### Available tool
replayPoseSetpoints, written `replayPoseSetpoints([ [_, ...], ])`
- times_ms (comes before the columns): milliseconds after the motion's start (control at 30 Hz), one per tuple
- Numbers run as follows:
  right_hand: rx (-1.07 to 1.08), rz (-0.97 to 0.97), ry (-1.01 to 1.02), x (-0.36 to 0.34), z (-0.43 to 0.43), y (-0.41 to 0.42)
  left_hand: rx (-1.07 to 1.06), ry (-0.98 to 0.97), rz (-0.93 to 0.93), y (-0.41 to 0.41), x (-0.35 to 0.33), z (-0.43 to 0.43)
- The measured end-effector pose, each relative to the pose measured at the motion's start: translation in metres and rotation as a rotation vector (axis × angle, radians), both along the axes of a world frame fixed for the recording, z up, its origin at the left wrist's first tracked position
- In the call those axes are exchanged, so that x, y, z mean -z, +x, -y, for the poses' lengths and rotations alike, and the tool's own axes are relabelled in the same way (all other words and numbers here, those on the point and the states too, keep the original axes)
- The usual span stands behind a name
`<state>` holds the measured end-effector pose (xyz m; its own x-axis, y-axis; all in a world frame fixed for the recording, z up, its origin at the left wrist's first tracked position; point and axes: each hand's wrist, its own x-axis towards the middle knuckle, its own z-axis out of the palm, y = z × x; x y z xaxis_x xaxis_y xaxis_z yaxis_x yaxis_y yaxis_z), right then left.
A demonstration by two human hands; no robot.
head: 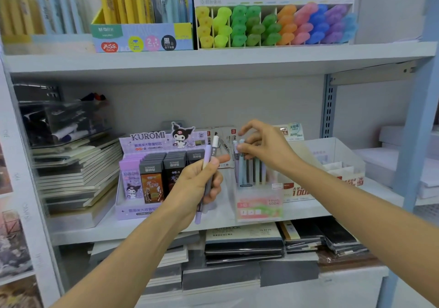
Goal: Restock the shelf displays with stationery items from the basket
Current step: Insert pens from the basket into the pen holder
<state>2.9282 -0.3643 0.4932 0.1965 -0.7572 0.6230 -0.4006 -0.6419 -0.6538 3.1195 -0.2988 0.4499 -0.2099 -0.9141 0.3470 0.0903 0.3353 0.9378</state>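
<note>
Nearest the camera, on the left, the left hand (pixel 197 184) was wrapped round the spare pencils (pixel 206 162), a lilac one and a grey one, held upright just in front of the middle shelf (pixel 308 210). A touch farther and to the right, the right hand (pixel 266 146) had thumb and fingertips pinched on the top of a pale blue pencil (pixel 241 165) standing in the clear display box (pixel 259 203). Seating looked like the step in hand. Best guess at doing it well: keep that pencil vertical, slide it straight down beside its neighbours, and don't nudge the row. Left of the box sat the Kuromi lead display (pixel 147 165); farther up, the highlighters (pixel 273 25) filled the top shelf. No basket was in view.
</note>
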Motion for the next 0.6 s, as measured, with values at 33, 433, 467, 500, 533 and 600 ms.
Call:
replayPoseSetpoints([
  [33, 0.027, -0.011, -0.022, 0.002, 0.002, 0.003, 0.003, -0.006, 0.004, 0.000, 0.000, 0.000],
  [433, -0.151, 0.141, 0.084, -0.018, -0.035, 0.001, 0.052, -0.039, 0.009, -0.010, -0.008, -0.013],
  [467, -0.187, 0.110, 0.115, -0.019, -0.041, 0.000, 0.059, -0.043, 0.006, -0.013, -0.009, -0.015],
  [500, -0.225, 0.082, 0.140, -0.019, -0.046, 0.000, 0.069, -0.046, -0.004, -0.017, -0.011, -0.018],
  [533, -0.265, 0.073, 0.158, -0.020, -0.050, 0.000, 0.085, -0.046, -0.021, -0.021, -0.012, -0.020],
  [600, -0.331, 0.092, 0.168, -0.023, -0.058, -0.004, 0.127, -0.052, -0.060, -0.028, -0.016, -0.027],
])
